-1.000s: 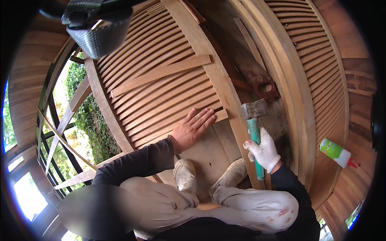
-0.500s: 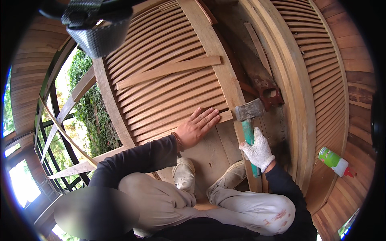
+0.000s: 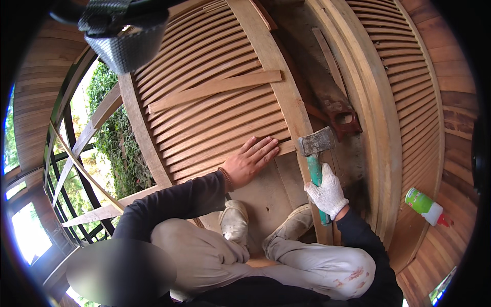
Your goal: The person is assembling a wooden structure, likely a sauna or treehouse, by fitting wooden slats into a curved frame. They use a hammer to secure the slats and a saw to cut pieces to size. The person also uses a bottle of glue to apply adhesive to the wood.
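My left hand (image 3: 250,159) is bare and lies flat, fingers stretched out, on the nearest slat (image 3: 204,166) of a wooden louvred panel (image 3: 215,120). A beaded bracelet circles that wrist. In a white knit glove, my right hand (image 3: 328,192) is wrapped round the green handle of a hatchet (image 3: 316,142). The hatchet's worn grey head is over the right edge of the panel's side rail (image 3: 289,97); whether they touch, I cannot tell. A loose wooden strip (image 3: 217,91) lies slantwise across the slats.
A handsaw (image 3: 340,115) with a brown handle lies right of the panel, before a thick beam (image 3: 373,102). Farther right stand another louvred panel (image 3: 409,102) and a green-and-white glue bottle (image 3: 423,205) with a red cap. My shoes (image 3: 235,222) are below the panel.
The hatchet's head has tilted slightly, and my right hand has shifted a little with it. My left hand stays flat on the slat.
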The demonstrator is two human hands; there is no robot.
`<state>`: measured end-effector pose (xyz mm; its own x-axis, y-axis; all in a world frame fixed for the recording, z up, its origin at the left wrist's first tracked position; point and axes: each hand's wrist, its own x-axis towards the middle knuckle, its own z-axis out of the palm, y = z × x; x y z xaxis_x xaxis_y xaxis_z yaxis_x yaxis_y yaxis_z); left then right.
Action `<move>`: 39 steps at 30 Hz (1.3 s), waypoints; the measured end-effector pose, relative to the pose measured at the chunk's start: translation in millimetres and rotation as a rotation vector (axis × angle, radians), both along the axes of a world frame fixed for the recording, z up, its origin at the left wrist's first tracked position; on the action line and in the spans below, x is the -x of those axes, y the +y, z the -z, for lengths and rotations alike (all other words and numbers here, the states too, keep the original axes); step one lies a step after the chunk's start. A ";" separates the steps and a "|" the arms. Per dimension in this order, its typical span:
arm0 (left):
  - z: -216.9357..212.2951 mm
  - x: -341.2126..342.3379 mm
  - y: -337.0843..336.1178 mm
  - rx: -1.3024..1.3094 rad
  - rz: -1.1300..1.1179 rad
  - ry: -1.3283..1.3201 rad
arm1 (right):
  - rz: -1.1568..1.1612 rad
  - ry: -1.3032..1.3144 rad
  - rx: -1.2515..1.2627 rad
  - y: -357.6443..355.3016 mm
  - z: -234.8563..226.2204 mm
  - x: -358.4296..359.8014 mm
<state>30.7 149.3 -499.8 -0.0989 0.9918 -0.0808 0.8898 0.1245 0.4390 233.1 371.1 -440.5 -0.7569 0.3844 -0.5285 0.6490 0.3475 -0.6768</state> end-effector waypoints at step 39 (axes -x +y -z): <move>37.3 -53.0 -182.7 -0.621 -1.545 -1.944 | 0.830 0.041 1.137 -69.3 81.1 83.7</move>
